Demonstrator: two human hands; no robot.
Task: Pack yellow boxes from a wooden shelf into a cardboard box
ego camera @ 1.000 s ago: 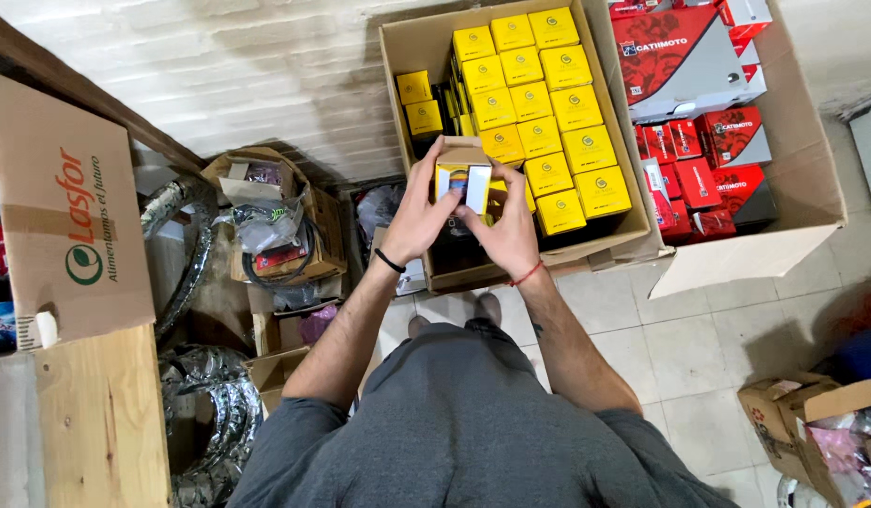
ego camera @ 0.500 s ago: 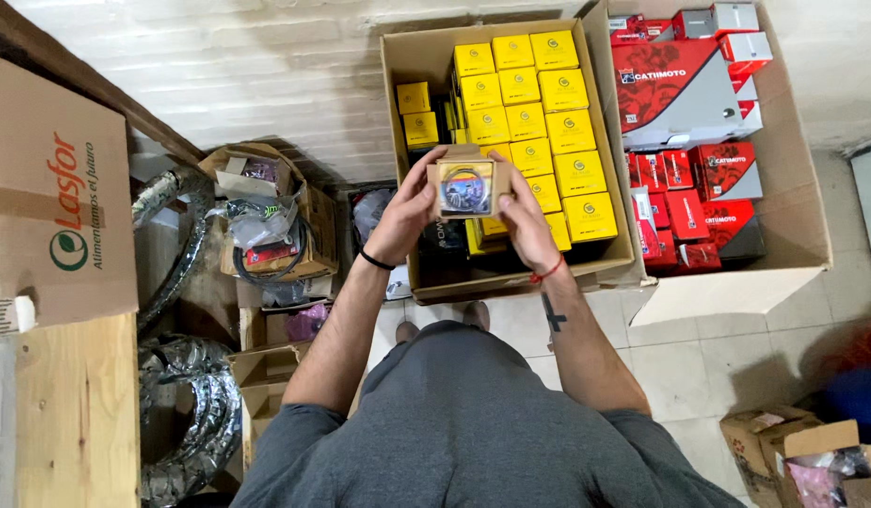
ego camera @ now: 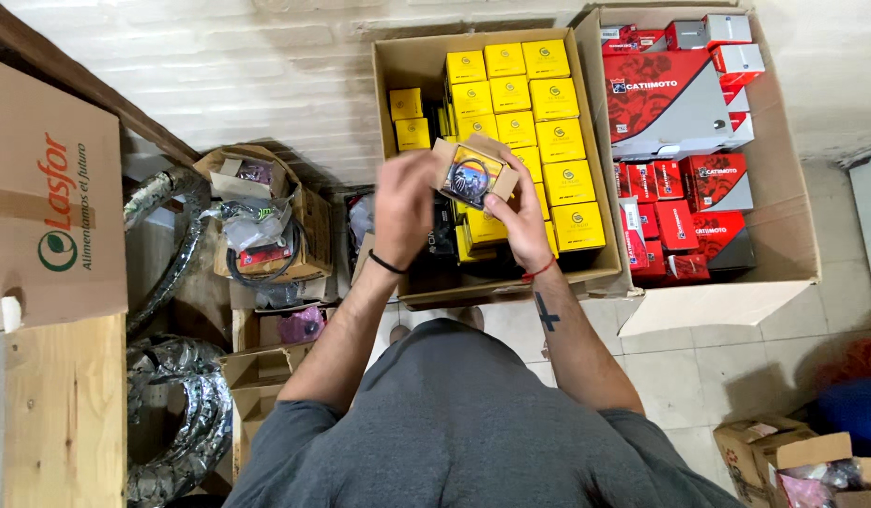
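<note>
Holding: both hands lift a small opened box (ego camera: pixel 473 174), its flaps spread, a dark ring visible inside
Left hand (ego camera: pixel 404 209): fingers clasp the box's left side
Right hand (ego camera: pixel 522 218): fingers grip it from beneath
Below: carton (ego camera: pixel 398 71) packed with yellow boxes (ego camera: pixel 558 141)
Beside: carton of red boxes (ego camera: pixel 685 202)

Yellow small boxes (ego camera: pixel 558 141) fill the brown carton (ego camera: pixel 402 71). Red and grey boxes (ego camera: pixel 675 99) sit alongside in theirs. Grey shirt (ego camera: pixel 454 423), black wristband (ego camera: pixel 386 264), red wristband (ego camera: pixel 539 272).
</note>
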